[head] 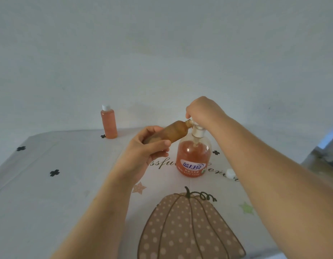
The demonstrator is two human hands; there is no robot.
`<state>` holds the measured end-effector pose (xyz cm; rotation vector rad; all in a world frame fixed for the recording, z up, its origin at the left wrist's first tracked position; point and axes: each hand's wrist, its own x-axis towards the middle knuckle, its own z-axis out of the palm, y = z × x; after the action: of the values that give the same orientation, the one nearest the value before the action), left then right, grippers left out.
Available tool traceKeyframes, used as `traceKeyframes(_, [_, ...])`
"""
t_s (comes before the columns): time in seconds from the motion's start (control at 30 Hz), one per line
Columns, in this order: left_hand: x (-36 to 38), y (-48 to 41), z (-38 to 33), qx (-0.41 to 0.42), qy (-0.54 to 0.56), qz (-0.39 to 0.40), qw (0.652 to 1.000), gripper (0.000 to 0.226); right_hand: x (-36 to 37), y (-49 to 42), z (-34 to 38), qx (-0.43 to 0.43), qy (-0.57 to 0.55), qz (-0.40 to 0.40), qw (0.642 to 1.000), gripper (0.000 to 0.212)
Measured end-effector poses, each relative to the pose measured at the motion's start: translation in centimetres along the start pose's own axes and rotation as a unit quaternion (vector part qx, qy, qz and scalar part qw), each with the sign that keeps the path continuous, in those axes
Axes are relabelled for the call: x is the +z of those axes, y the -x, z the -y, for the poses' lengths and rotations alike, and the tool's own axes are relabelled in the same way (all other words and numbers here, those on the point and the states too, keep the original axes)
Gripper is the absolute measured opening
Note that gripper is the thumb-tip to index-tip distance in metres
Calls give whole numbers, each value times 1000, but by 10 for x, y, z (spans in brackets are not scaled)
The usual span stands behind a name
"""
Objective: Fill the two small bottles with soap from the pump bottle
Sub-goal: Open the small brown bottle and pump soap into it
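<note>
The pump bottle (194, 159) of orange soap stands upright in the middle of the table. My right hand (201, 111) rests on top of its white pump head, fingers curled over it. My left hand (150, 148) grips a small bottle (173, 133), tilted almost flat, with its open neck held against the pump nozzle. A second small bottle (108, 122), full of orange soap and closed with a white cap, stands upright at the far left of the table.
A loose white cap (230, 173) lies on the table to the right of the pump bottle. The tablecloth (68, 184) has a pumpkin print at the near edge. A pale wall rises behind the table.
</note>
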<state>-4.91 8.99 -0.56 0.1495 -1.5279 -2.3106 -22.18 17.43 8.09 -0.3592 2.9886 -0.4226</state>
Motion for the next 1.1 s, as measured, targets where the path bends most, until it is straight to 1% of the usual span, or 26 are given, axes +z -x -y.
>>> traceKeyframes(0.07, [2, 1, -2, 9, 8, -19, 1000, 41, -4, 4, 1, -14, 2, -4, 1000, 21])
traceKeyframes(0.13, [4, 3, -2, 14, 13, -19, 1000, 43, -7, 9, 0, -25, -5, -5, 1000, 16])
traceKeyframes(0.2, [5, 5, -1, 15, 21, -10, 1000, 40, -11, 15, -3, -36, -44, -14, 998, 7])
traceKeyframes(0.3, [6, 6, -1, 18, 41, 4, 999, 40, -15, 20, -12, -74, -133, -30, 988, 22])
traceKeyframes(0.37, [7, 6, -2, 18, 56, 15, 998, 39, -21, 25, -17, -107, -167, -58, 978, 22])
traceKeyframes(0.47, [7, 6, -3, 16, 72, 26, 997, 36, -28, 29, -17, -126, -213, -98, 964, 21])
traceKeyframes(0.57, [7, 7, -5, 12, 71, 34, 997, 34, -26, 31, -13, -135, -184, -109, 968, 23])
traceKeyframes(0.67, [5, 8, -7, 19, 63, 30, 997, 33, -17, 32, -9, -132, -148, -89, 976, 26])
traceKeyframes(0.83, [2, 8, -8, 28, 69, 33, 997, 31, -13, 25, -6, -104, -130, -55, 985, 23])
traceKeyframes(0.97, [1, 7, -10, 27, 72, 32, 996, 33, -8, 18, -6, -75, -90, -55, 992, 11])
traceKeyframes(1.03, [0, 6, -10, 25, 63, 29, 997, 32, -2, 14, -5, -59, -73, -43, 995, 18])
traceKeyframes(1.1, [0, 6, -10, 21, 59, 28, 998, 31, 1, 13, -5, -54, -65, -30, 996, 18])
